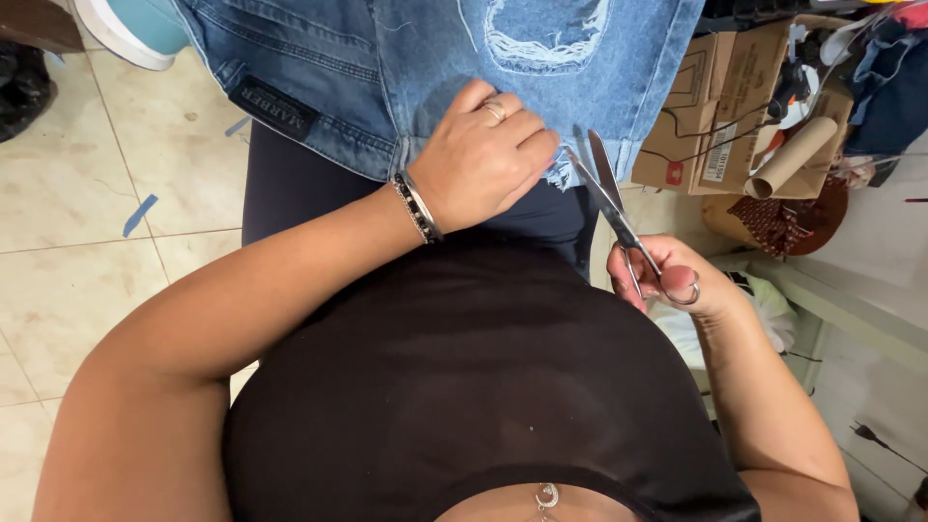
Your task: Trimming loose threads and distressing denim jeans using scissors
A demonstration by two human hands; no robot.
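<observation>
Denim, mid-blue and stone-washed, fills the upper part of the view: a pair of distressed blue jeans [387, 68] lies draped over the person's lap, with a dark woven label on the left and a frayed white torn patch near the top edge. Beige glazed floor tiles [77, 242] show to the left of the lap, with a small strip of blue tape on them.

Moving right, the left hand [478, 159] rests knuckles-up on the lower hem of the jeans, its fingers curled under and pinching the frayed edge of the cloth. A ring sits on one finger and thin metal and beaded bracelets [418, 206] circle the wrist.

Just right of that hand, close to the frayed hem but not clearly touching it, are the slim silver metal scissors [614, 198]. Their long axis runs on a slant, handles at lower right, tips pointing up and to the left toward the hem. The blades stand slightly parted, making a narrow V. The right hand [677, 280] grips the handles, thumb through one steel loop.

Farther right stand open brown cardboard boxes [720, 106] holding a cardboard tube [795, 157] and mixed clutter.
</observation>
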